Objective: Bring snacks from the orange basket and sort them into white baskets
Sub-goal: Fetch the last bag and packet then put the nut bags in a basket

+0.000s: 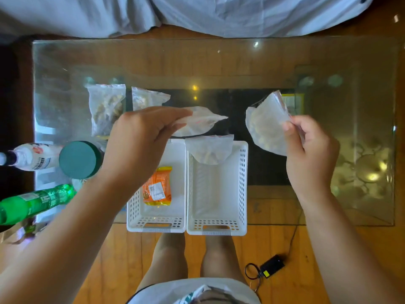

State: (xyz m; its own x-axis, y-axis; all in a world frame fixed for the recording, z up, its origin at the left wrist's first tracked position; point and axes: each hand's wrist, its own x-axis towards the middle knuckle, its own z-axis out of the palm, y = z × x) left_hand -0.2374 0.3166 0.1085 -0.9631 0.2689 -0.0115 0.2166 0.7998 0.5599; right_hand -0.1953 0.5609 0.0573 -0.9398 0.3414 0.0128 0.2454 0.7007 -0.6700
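Each hand pinches a clear snack bag: the left hand (140,137) holds its bag (197,121) just beyond the white baskets (217,229), nearer than the right hand (306,150) with its bag (265,128).

The scene is viewed from a single head-worn, wide-angle camera, aimed almost straight down from close above. The glass counter (219,62) is taken in nearly whole, its near edge low in frame. The wearer's knees and the wooden floor (274,242) are caught beneath. No second view is given.

Glass table (219,62) w/ baskets (217,227), bags (105,106), bottles (32,202)
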